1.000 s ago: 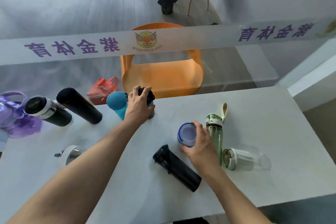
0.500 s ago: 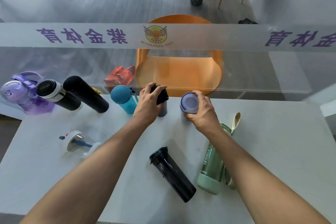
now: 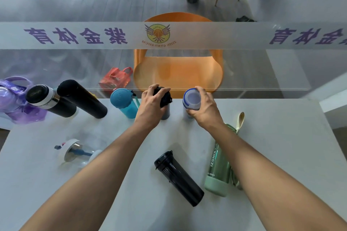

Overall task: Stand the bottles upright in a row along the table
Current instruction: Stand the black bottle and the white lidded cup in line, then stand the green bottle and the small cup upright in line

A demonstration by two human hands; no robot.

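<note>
R hand grips blue-lid bottle.

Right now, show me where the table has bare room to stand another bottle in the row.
Free: the far edge right of the blue-lidded bottle under the right hand, beyond the green bottle. Crowded: the far-left row up to the teal bottle and the left hand.
</note>
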